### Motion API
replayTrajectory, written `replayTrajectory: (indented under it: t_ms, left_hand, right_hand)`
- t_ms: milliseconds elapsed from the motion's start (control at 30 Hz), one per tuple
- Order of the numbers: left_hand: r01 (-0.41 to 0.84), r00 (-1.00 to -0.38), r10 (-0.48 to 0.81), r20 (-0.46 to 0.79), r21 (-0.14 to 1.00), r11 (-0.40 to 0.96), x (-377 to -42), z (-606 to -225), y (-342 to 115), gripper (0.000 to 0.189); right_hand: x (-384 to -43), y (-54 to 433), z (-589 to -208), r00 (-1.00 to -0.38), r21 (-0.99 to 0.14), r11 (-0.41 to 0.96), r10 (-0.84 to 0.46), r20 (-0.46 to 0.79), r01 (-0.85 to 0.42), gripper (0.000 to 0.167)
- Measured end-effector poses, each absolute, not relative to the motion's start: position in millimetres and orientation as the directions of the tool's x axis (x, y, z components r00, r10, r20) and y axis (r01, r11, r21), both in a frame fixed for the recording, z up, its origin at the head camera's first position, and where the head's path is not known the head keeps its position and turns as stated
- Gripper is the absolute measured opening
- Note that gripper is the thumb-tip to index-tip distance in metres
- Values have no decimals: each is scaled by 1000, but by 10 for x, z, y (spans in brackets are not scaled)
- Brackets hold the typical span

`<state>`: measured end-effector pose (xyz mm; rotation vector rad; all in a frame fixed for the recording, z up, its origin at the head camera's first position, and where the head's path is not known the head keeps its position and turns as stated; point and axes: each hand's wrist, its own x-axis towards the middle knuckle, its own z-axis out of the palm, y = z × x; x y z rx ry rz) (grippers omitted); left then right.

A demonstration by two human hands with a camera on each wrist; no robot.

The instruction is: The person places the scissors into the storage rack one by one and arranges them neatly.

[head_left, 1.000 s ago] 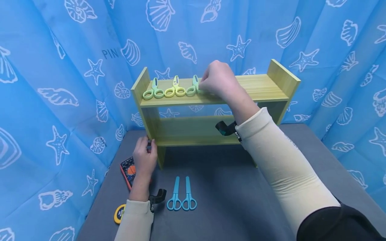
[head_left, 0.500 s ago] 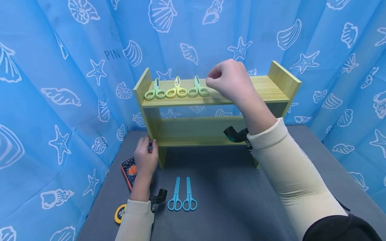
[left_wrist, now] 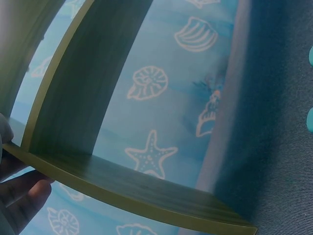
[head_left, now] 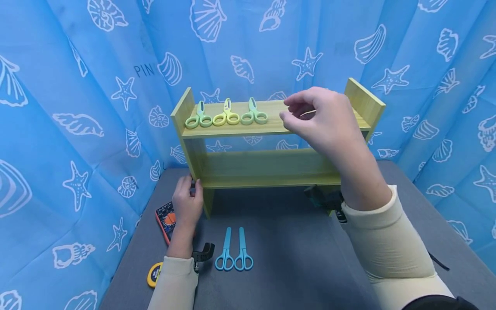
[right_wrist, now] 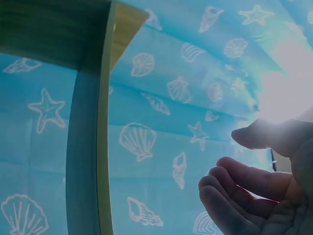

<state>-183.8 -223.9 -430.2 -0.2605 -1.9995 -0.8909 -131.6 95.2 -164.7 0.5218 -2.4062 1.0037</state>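
Note:
A two-tier wooden shelf (head_left: 271,181) stands on the grey table. On its top board lie two green pairs of scissors (head_left: 199,117) (head_left: 253,114) and a yellow pair of scissors (head_left: 226,115) between them, blades pointing back. My left hand (head_left: 187,200) grips the edge of the shelf's left side panel (left_wrist: 122,198), thumb on one face and fingers on the other. My right hand (head_left: 325,120) hovers in front of the top board's right part, fingers loosely bent and holding nothing. In the right wrist view a gap shows between thumb and fingertips (right_wrist: 215,186).
Two blue pairs of scissors (head_left: 224,254) (head_left: 243,254) lie side by side in front of the shelf. A multimeter (head_left: 166,219) sits partly behind my left forearm, with a yellow tape measure (head_left: 153,274) nearer me. A blue shell-patterned curtain (head_left: 97,142) hangs behind.
My right hand has drawn away from the right-hand green scissors, moving right and nearer me, and its fingers have spread. The scissors stay on the board. My left hand keeps its place.

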Motion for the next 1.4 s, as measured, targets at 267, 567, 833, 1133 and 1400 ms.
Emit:
replayTrajectory:
  t_ms: [267,567,833,1133,1400]
  left_hand:
    - [503,-575,-157,803,498,706,-1824,-4293,-2240,22]
    - [508,-574,-156,804,499,702,-1828,-4303,-2233,22]
    - [492,-593,-161,789,513,704,-1808,-4281,-2230,22]
    - [499,-571,-166,804,500,708,-1831,-4310,-2232,22]
    - [507,-569,-169,805,505,699,-1830,-4302,-2218,22]
  right_hand:
    - [-1034,1066,-1846,-726,-500,595,-217,653,-628,24]
    - [-783,1084,-2153,-663,-420,586,-290,690,-693,34]
    - [-719,1019,-2491,-643,-419,532,-352,680,-735,41]
    - [-757,921,-2939,-623,-425,482,-395,675,-766,45]
    - [-773,896,-3313,-647,-461,471,-396,651,-752,44]
